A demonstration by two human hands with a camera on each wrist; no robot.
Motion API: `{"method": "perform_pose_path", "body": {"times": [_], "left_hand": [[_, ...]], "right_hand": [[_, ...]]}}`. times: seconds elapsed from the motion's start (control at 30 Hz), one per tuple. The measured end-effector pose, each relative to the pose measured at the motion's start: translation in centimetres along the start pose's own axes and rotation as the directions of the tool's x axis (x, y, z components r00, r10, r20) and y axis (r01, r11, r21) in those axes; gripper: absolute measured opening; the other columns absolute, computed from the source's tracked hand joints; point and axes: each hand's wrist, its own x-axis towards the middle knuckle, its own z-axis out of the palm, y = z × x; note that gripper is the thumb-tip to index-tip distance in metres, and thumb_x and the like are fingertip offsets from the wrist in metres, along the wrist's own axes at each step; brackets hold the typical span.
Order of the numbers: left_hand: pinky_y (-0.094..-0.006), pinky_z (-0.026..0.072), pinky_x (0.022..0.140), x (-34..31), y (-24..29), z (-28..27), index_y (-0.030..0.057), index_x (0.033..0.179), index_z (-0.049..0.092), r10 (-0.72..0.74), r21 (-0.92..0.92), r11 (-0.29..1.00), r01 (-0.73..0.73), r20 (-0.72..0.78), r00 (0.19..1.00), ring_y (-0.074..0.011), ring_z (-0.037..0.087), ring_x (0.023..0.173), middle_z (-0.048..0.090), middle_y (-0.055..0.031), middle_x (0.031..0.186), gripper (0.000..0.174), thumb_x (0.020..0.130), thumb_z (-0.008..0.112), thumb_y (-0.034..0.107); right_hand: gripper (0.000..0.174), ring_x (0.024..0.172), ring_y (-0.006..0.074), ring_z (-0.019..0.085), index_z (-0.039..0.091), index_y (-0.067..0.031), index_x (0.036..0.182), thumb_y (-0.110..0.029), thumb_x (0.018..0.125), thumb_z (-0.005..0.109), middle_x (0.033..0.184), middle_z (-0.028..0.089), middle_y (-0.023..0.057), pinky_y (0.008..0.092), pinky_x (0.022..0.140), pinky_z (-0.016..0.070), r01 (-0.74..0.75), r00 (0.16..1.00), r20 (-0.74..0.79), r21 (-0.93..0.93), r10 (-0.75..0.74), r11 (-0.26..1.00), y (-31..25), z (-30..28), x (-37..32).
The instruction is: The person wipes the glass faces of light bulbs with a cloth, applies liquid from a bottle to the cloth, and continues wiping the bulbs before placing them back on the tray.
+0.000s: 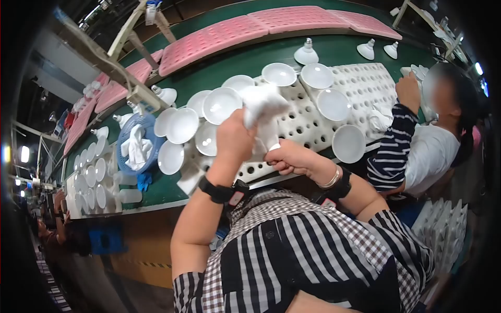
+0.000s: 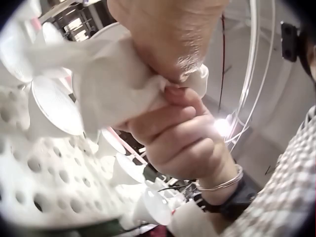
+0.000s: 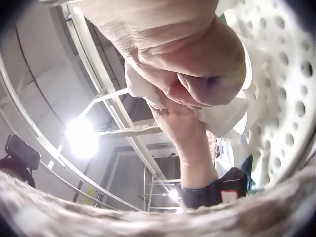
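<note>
Head view: left hand (image 1: 236, 137) and right hand (image 1: 296, 157) grip a white cloth (image 1: 265, 107) over perforated foam (image 1: 305, 117) by the worktop's (image 1: 216, 69) near edge.

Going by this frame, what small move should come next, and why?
Probably a short wiping twist of the cloth by the right hand, with the left hand steadying it: both hands grip the cloth close together over the foam, and white lamps stand around. Whether one is inside the cloth is hidden.
</note>
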Motion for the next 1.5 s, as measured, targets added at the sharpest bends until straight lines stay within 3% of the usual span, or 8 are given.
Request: {"method": "perform_pose_path", "body": {"times": [0.17,0.47,0.77,0.87,0.97,1.07,1.2,1.5], "left_hand": [[-0.0359,0.0501,0.069,4.1,-2.6,0.1,-0.0028,0.103,0.065,-0.438,-0.325,0.809,0.49,0.223,0.871,-0.0207,0.066,0.077,0.07,-0.0118,0.09,0.032,0.093,0.059,0.027],[-0.0309,0.0529,0.085,1.5,-7.8,-3.5,-0.003,0.127,0.053,-0.449,-0.883,0.278,0.377,0.228,0.864,-0.0201,0.065,0.098,0.064,-0.0121,0.113,0.036,0.099,0.052,0.02],[-0.0276,0.0494,0.085,-0.1,-6.4,-5.1,0.0019,0.125,0.055,-0.356,-0.789,0.511,0.341,0.167,0.92,-0.013,0.061,0.098,0.063,-0.0067,0.112,0.033,0.098,0.055,0.02],[-0.0336,0.0471,0.087,-0.6,-3.6,-5.3,0.0003,0.116,0.059,-0.023,-0.607,0.735,0.301,0.421,0.907,-0.0205,0.061,0.097,0.065,-0.0119,0.106,0.032,0.091,0.061,0.02],[-0.0363,0.0442,0.091,0.2,-1.7,-4.7,-0.0024,0.116,0.056,0.216,-0.634,0.772,-0.053,0.182,0.959,-0.0271,0.059,0.104,0.062,-0.0183,0.113,0.034,0.09,0.059,0.018],[-0.0318,0.0478,0.081,1.6,-3.4,-4.9,-0.0015,0.113,0.06,-0.21,-0.537,0.686,0.491,0.5,0.84,-0.0226,0.063,0.089,0.067,-0.0161,0.098,0.035,0.095,0.055,0.028],[-0.0267,0.0478,0.075,0.5,-6.2,-3.6,-0.0033,0.115,0.06,-0.229,-0.681,0.571,0.459,0.405,0.885,-0.0128,0.061,0.086,0.067,-0.0083,0.096,0.038,0.098,0.053,0.03],[-0.0246,0.0486,0.07,-0.3,-8.3,-4.6,0.0017,0.118,0.06,-0.47,-0.835,0.201,0.512,0.377,0.798,-0.0092,0.06,0.082,0.065,-0.0046,0.099,0.035,0.097,0.056,0.029]], "right_hand": [[0.016,0.041,0.0021,0.035,0.047,-0.0038,0.089,-0.003,0.083,0.062,0.061,0.044,-0.0024,0.0195,0.034,0.0229,-0.012,0.998,0.069,0.017,0.011,1.0,-0.8,-1.2,-1.7],[0.015,0.041,0.0014,0.033,0.046,-0.0047,0.089,-0.004,0.086,0.06,0.065,0.044,-0.0023,0.0175,0.034,0.0217,0.041,0.993,0.098,0.179,-0.059,0.983,-1.1,-1.4,-1.2],[0.017,0.043,0.0022,0.036,0.049,-0.0048,0.095,-0.008,0.086,0.063,0.067,0.046,-0.0019,0.0172,0.035,0.0242,-0.025,0.993,0.116,0.248,-0.004,0.969,-0.2,1.2,2.1],[0.039,0.052,0.0119,0.053,0.056,-0.0004,0.11,-0.005,0.073,0.067,0.075,0.058,0.0049,0.026,0.045,0.0419,0.101,0.975,-0.145,-0.398,-0.171,0.912,-0.5,3.8,2.0],[0.039,0.089,0.0235,0.066,0.062,-0.003,0.107,-0.006,0.069,0.07,0.097,0.068,0.0114,0.035,0.077,0.0508,0.426,0.778,0.087,-0.8,-0.622,0.422,1.1,1.7,3.4],[0.041,0.09,0.0273,0.068,0.062,-0.0046,0.11,-0.006,0.071,0.073,0.097,0.07,0.0155,0.0351,0.079,0.0517,0.351,0.817,0.069,-0.848,-0.573,0.398,-0.6,3.8,2.1],[0.044,0.091,0.0269,0.068,0.062,-0.0021,0.111,-0.011,0.071,0.078,0.097,0.07,0.0175,0.0346,0.08,0.0518,0.51,0.72,0.23,-0.815,-0.655,0.275,0.4,3.0,2.6],[0.064,0.112,0.0192,0.06,0.048,-0.0035,0.134,-0.014,0.078,0.078,0.124,0.06,0.0108,0.0327,0.096,0.0486,0.583,0.811,-0.018,-0.049,-0.584,0.811,2.4,1.3,5.9]]}}
